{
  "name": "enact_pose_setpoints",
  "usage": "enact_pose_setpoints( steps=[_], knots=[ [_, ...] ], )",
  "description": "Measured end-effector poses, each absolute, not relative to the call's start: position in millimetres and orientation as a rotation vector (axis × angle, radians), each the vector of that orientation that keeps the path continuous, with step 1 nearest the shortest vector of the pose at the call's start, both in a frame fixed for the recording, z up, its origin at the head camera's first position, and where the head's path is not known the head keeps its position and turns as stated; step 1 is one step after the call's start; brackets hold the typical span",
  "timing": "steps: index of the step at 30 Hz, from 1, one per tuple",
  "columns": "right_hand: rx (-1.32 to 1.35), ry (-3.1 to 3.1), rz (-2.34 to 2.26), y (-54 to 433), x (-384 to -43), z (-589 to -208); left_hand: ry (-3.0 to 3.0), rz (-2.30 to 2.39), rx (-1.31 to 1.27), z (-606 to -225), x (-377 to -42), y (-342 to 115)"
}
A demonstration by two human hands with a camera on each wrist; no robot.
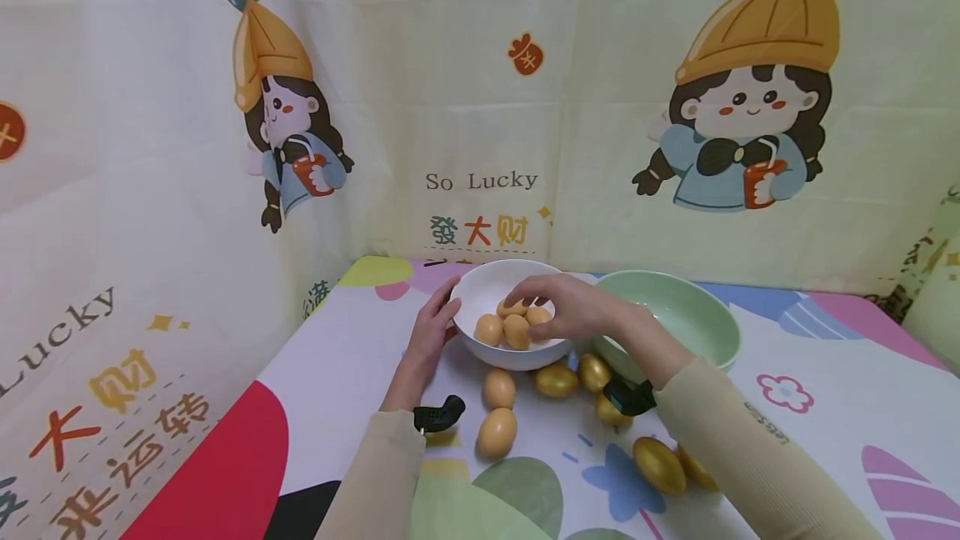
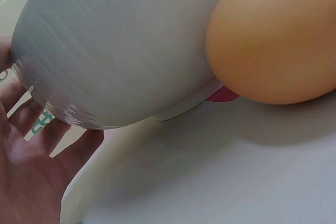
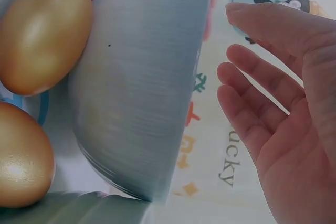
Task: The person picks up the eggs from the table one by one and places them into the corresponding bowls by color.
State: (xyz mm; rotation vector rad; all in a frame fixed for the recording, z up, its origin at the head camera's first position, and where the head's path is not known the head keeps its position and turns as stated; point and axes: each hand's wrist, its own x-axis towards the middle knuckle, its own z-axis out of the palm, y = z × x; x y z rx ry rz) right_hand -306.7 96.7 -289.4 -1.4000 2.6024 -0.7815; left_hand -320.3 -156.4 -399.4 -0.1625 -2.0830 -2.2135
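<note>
My left hand [image 1: 431, 332] holds the left rim of a white bowl [image 1: 517, 357], its fingers and thumb along the edge, as the left wrist view also shows. Several brown eggs [image 1: 489, 329] lie inside the bowl. Over them hovers my right hand [image 1: 573, 307], fingers loosely bent. In the right wrist view, nothing sits between that hand's fingers and thumb. Part of the bowl's inside is hidden by the right hand. Just in front of the bowl, two more brown eggs [image 1: 497, 433] lie on the tablecloth.
A green bowl [image 1: 712, 315] stands right of the white one, partly behind the right forearm. Several golden eggs [image 1: 659, 466] lie on the patterned tablecloth [image 1: 847, 390] below the bowls and around the right forearm. A printed cloth [image 1: 450, 90] hangs behind.
</note>
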Motion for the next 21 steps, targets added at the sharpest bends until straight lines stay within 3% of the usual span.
enact_pose_setpoints(
  steps=[21],
  knots=[
    [-1.705, 2.498, -0.706, 85.4, -268.2, -290.6, -2.115, -2.197, -0.177, -399.3, -320.2, -156.8]
  ],
)
